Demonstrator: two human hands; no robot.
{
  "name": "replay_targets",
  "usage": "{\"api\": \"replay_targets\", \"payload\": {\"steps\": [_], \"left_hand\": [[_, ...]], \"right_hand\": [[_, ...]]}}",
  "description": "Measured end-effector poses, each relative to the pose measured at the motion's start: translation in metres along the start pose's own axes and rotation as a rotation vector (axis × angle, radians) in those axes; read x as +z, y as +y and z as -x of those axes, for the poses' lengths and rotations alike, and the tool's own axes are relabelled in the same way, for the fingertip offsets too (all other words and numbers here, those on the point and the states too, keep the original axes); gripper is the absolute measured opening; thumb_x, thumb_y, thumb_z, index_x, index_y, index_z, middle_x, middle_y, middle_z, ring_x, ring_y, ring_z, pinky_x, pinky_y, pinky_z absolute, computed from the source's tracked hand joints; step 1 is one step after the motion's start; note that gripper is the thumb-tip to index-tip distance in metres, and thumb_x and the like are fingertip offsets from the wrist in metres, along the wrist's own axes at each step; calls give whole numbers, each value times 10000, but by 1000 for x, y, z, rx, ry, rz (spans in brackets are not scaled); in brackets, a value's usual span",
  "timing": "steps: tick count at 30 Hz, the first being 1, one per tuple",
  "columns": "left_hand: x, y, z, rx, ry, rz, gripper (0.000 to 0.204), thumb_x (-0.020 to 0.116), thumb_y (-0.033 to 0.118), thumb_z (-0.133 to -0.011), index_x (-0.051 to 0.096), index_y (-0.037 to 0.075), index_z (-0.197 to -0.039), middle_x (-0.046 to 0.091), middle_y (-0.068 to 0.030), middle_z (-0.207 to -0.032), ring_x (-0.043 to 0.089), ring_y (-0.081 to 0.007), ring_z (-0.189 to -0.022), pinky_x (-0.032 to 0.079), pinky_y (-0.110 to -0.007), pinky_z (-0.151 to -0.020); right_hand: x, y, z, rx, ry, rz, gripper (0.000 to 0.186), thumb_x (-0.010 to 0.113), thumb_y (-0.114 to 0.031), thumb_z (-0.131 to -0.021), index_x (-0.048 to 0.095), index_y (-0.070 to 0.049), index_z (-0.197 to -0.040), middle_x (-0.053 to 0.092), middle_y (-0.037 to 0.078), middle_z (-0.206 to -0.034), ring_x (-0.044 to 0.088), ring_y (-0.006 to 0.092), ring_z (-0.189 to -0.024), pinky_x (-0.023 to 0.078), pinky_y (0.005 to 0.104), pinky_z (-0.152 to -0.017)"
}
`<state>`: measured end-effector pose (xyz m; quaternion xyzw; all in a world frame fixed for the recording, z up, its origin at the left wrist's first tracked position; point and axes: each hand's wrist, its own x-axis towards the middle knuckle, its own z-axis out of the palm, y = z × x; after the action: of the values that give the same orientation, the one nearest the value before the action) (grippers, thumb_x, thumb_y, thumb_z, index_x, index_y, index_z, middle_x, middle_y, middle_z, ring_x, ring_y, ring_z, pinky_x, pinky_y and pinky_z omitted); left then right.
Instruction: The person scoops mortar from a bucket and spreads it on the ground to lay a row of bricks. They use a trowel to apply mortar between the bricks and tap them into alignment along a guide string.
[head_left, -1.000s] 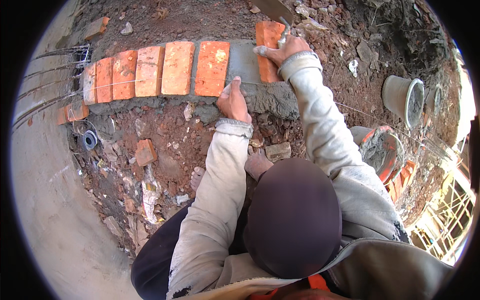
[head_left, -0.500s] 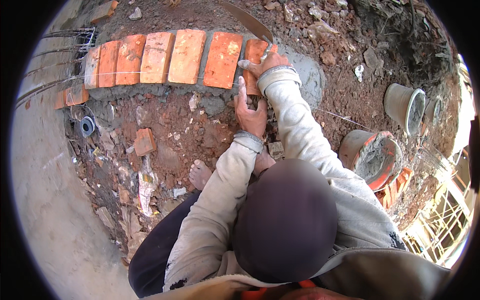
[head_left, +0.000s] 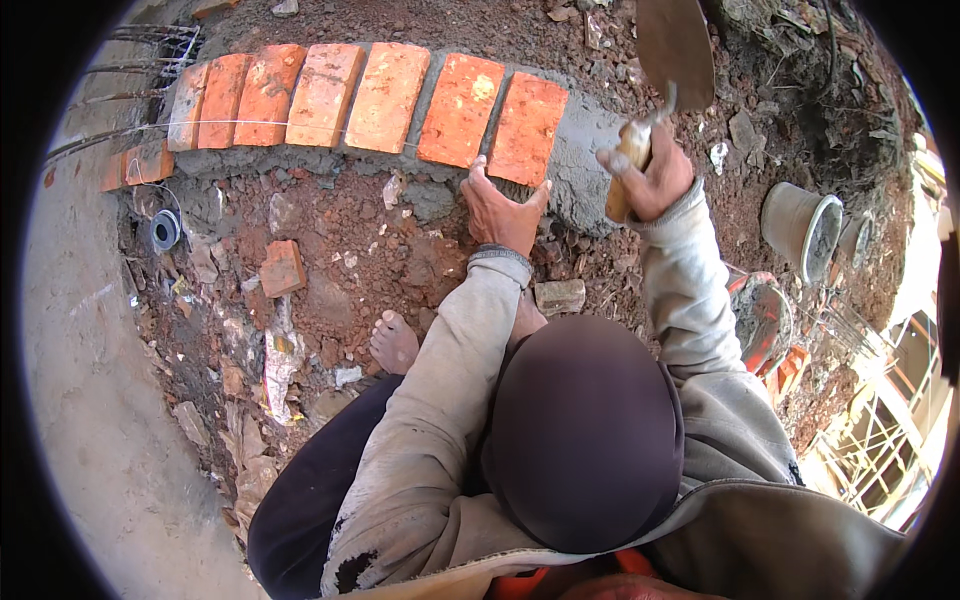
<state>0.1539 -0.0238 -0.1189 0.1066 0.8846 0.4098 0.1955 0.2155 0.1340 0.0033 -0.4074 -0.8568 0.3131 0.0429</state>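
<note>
My left hand (head_left: 505,215) has its fingers spread against the lower edge and corners of the rightmost red brick (head_left: 527,125), which lies on grey mortar (head_left: 590,150). My right hand (head_left: 650,175) grips the wooden trowel handle (head_left: 625,155) just right of that brick, with the metal blade (head_left: 675,55) raised above. A curved row of bricks (head_left: 380,95) runs leftward on the mortar, and a thin string (head_left: 300,125) crosses their lower part.
Exposed rebar (head_left: 110,70) juts out beside a concrete wall (head_left: 75,330) at left, near a small spool (head_left: 165,230). Two pale containers (head_left: 800,225) and a red-rimmed mortar bucket (head_left: 755,320) stand right. A loose brick (head_left: 283,270) and my bare foot (head_left: 392,342) are below the row.
The brick that my right hand held has been set down at the row's right end. That hand has moved right with the trowel, and my left hand has shifted to the new brick.
</note>
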Motion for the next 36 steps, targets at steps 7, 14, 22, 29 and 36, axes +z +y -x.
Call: {"api": "replay_targets", "payload": {"steps": [7, 14, 22, 29, 36], "left_hand": [[5, -3, -4, 73, 55, -21, 822, 847, 317, -617, 413, 22, -1249, 497, -113, -1005, 539, -275, -884, 461, -420, -777], [4, -5, -1, 85, 102, -55, 818, 841, 310, -639, 394, 15, -1259, 494, -152, -1088, 541, -320, -1028, 462, -425, -845], [3, -10, -4, 381, 208, -158, 871, 867, 352, -610, 412, 19, -1274, 467, -171, -1176, 508, -381, -1120, 495, -451, -858], [9, -19, -14, 517, 128, -283, 536, 853, 305, -625, 657, 121, -1089, 487, -182, -1180, 592, -356, -945, 540, -434, -714], [5, -13, -15, 540, 146, -316, 517, 852, 277, -612, 665, 132, -1072, 492, -181, -1114, 600, -364, -905, 535, -441, -685]], "right_hand": [[-4, 3, -3, -426, 635, -804, 232, 633, -105, -897, 508, 9, -1055, 623, 139, -945, 642, 222, -882, 548, 358, -805], [-31, -37, 1, -350, 389, -711, 527, 653, -112, -881, 353, 74, -1273, 629, 97, -826, 641, 195, -748, 537, 321, -679], [9, 52, 67, -162, -140, -48, 555, 607, -237, -870, 391, -2, -1324, 583, 270, -1122, 605, 422, -1020, 484, 423, -889], [17, 52, 65, -257, -161, -114, 573, 565, -185, -906, 343, 12, -1396, 542, 274, -1220, 569, 421, -1102, 480, 396, -916], [31, 64, 63, -278, -153, -50, 578, 572, -220, -911, 350, -139, -1438, 603, 244, -976, 627, 418, -805, 525, 451, -691]]}}
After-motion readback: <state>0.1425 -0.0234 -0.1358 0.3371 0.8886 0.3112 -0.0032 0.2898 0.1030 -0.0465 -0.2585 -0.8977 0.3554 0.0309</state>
